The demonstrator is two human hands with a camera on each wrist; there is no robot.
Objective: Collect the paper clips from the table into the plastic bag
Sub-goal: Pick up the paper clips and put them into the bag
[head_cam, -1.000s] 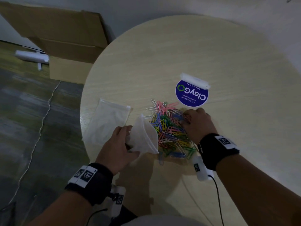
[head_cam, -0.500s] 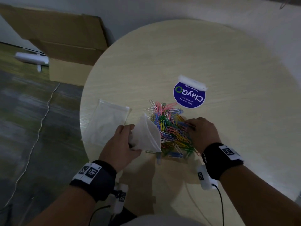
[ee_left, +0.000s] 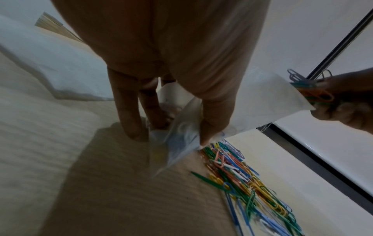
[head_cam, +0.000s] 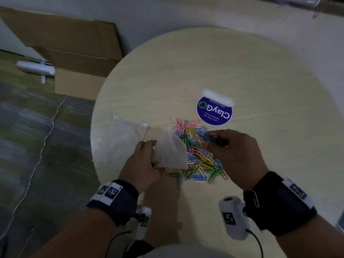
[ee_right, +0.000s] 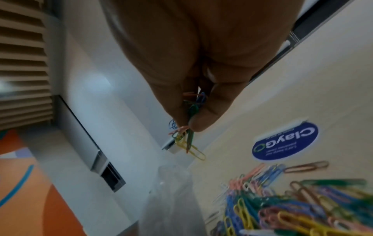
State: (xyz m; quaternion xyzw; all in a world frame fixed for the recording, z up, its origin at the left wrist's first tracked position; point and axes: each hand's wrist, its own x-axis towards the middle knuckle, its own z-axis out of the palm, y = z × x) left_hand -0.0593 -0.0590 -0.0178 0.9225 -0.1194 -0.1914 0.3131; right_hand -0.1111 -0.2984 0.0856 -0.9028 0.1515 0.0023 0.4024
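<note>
A round pale wooden table (head_cam: 214, 67) carries a heap of coloured paper clips (head_cam: 200, 155) near its close edge. The left hand (head_cam: 141, 164) grips a small plastic bag (head_cam: 171, 151) lifted off the table, just left of the heap. The right hand (head_cam: 236, 155) hangs over the heap's right side with its fingertips pinching what looks like a few clips, though blur hides their number. A second flat bag (head_cam: 122, 142) lies on the table's left edge. A blue round sticker (head_cam: 214, 110) sits beyond the heap. Cardboard boxes (head_cam: 74, 53) stand on the floor behind the table.
</note>
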